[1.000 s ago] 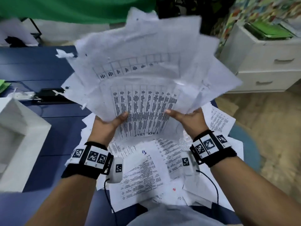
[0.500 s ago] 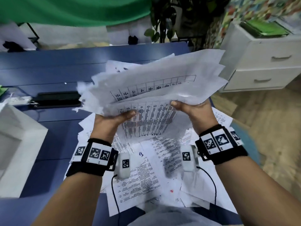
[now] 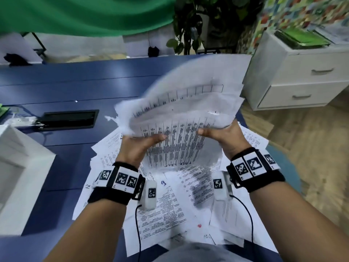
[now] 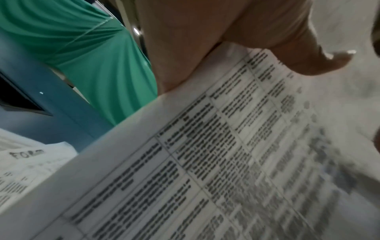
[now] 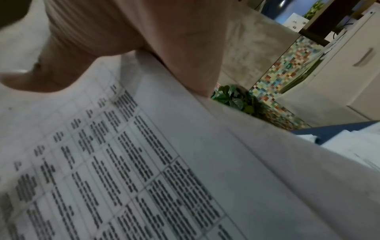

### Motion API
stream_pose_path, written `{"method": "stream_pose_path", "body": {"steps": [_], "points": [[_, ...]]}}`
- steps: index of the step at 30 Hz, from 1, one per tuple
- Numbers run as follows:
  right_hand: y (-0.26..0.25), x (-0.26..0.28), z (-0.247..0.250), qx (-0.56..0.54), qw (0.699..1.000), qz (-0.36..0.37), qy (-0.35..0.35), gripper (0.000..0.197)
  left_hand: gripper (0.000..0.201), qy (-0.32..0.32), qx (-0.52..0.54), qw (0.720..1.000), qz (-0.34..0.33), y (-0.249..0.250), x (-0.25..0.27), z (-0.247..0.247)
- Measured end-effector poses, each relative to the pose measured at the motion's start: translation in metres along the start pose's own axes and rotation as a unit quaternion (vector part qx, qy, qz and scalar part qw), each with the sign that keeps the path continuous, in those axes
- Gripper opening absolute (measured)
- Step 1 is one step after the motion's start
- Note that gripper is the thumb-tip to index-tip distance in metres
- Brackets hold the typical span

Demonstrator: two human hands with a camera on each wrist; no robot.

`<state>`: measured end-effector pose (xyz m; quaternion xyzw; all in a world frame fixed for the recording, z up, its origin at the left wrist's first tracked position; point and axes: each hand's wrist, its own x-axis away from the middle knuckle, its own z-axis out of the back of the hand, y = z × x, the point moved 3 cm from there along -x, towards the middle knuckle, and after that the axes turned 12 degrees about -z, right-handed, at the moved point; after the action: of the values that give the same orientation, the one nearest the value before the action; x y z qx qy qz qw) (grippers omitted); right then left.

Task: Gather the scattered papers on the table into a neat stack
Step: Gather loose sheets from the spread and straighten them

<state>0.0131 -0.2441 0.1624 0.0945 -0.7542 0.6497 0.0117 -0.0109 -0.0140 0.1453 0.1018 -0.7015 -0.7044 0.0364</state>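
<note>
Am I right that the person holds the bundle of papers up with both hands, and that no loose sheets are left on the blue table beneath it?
Not quite. Both the left hand and the right hand do hold the bundle of papers up, but the head view shows many loose sheets still lying on the blue table beneath it.

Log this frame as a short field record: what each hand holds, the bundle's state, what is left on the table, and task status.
left hand: grips the left edge of the paper bundle, thumb on top
right hand: grips the bundle's right edge, thumb on top
bundle state: held above the table, sheets uneven and fanned, far edges blurred
loose sheets: many printed pages spread on the table under the hands
task status: not finished; no neat stack yet
</note>
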Motion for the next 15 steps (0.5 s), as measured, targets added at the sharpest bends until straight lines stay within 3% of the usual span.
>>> {"method": "stream_pose_path", "body": {"steps": [3,5,8,11,13,15], "points": [[-0.009,-0.004,0.008,-0.018,1.000,0.024,0.009,0.030,0.073,0.021,0.042,0.998,-0.037,0.006,-0.007,0.010],[-0.003,-0.003,0.010,-0.004,1.000,0.013,0.009,0.029,0.089,0.038,0.068,0.996,-0.035,-0.003,-0.009,0.015],[0.010,-0.003,0.004,0.025,1.000,-0.010,0.007,0.037,0.064,0.005,0.079,0.996,-0.032,0.000,-0.003,0.001],[0.003,-0.006,-0.002,0.015,0.998,-0.016,0.055,0.066,0.061,0.011,0.025,0.999,-0.041,0.014,-0.003,-0.007],[-0.011,-0.003,-0.001,-0.007,0.997,0.019,0.072,0.043,0.048,0.017,0.025,0.996,-0.083,0.028,-0.004,-0.005],[-0.018,0.003,0.000,-0.005,0.997,0.041,0.067,0.028,0.047,0.025,0.043,0.993,-0.107,0.035,-0.003,-0.003]]}}
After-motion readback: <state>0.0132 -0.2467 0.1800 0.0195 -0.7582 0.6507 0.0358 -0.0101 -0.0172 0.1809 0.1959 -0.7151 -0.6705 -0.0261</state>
